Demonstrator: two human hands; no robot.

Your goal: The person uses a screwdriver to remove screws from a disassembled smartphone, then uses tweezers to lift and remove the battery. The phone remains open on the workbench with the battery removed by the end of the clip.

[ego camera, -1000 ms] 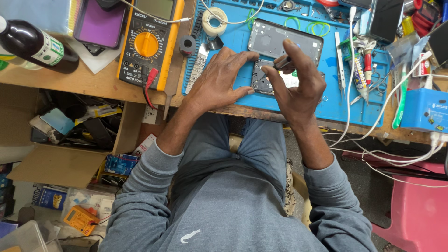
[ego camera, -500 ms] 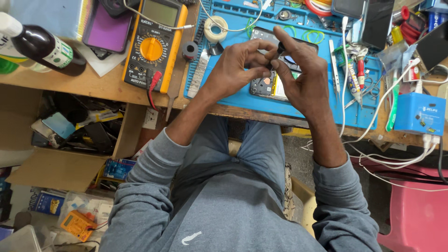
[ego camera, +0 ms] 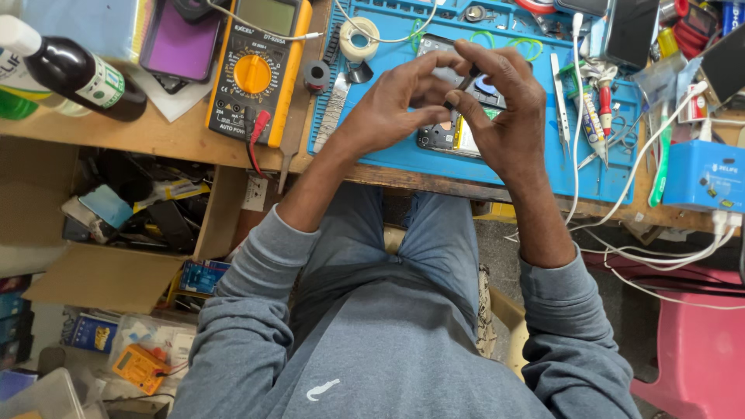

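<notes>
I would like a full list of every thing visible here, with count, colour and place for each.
opened phone: one, dark, on the blue mat under the hands
small dark tool: one, black, pinched between the fingers of both hands
blue mat: one, blue, on the wooden bench
multimeter: one, yellow and black, left of the mat
tape roll: one, white, mat's upper left
bottle: one, dark with white cap, far left
purple phone: one, beside the multimeter
tweezers: one, silver, right part of the mat
blue box: one, far right
pink stool: one, lower right
left hand: over the mat
right hand: over the mat
</notes>
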